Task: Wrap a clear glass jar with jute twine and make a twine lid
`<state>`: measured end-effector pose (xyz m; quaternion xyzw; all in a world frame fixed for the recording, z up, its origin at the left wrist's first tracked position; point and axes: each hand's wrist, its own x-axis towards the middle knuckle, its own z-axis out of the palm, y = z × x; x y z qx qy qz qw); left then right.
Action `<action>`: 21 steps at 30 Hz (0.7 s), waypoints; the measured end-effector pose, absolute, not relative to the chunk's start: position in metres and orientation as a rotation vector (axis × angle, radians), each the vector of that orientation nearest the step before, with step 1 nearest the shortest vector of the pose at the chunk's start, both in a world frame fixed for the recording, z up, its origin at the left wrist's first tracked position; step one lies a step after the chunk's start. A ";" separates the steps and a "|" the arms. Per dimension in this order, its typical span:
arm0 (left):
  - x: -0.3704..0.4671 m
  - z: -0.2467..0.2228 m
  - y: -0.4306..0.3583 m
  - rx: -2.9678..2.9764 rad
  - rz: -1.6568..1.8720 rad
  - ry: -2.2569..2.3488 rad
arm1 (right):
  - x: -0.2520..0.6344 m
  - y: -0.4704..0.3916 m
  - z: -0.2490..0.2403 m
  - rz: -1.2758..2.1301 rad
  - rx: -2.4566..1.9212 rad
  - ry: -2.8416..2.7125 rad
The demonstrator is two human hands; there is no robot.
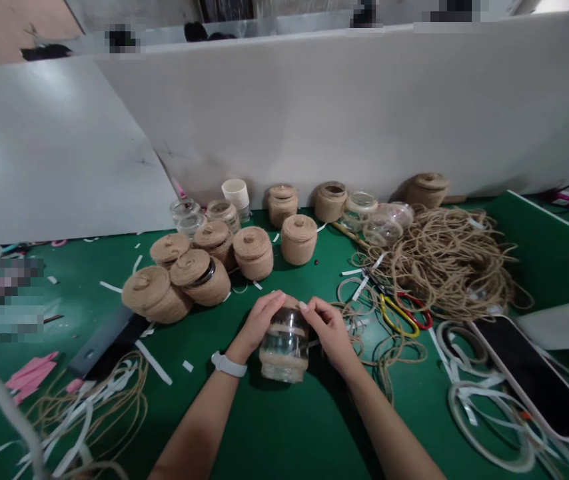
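Note:
A clear glass jar (285, 347) lies tilted in front of me, its mouth end towards me. Pale bands circle its side, and a strip of brown jute covering (292, 302) shows at its far end. My left hand (263, 319) is closed around the far left of the jar. On the other side, my right hand (328, 328) has bent fingers, with thumb and forefinger pinched against the jar's far right edge. Loose jute twine (357, 320) lies just beyond the right hand; whether a strand runs between those fingers is hidden.
Several jute-wrapped lidded jars (253, 253) stand ahead and left. A big twine heap (454, 260) lies right, beside yellow-and-red-handled scissors (399, 317), tape rolls (464, 345) and a phone (539, 373). Bare glass jars (388, 223) and paper cups (235, 193) stand near the white partition (284, 113).

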<state>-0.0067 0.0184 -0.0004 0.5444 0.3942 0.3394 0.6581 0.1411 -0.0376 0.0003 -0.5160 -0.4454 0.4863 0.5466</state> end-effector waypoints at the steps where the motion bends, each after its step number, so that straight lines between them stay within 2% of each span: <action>1: -0.008 0.000 0.018 1.237 0.761 0.874 | 0.141 -0.038 0.000 1.162 -1.213 -1.049; 13: -0.012 0.009 0.014 1.272 0.687 0.819 | 0.139 -0.035 -0.004 1.117 -1.255 -1.023; 21: -0.007 0.014 0.017 1.270 0.858 0.865 | 0.134 -0.038 -0.007 0.991 -1.383 -1.207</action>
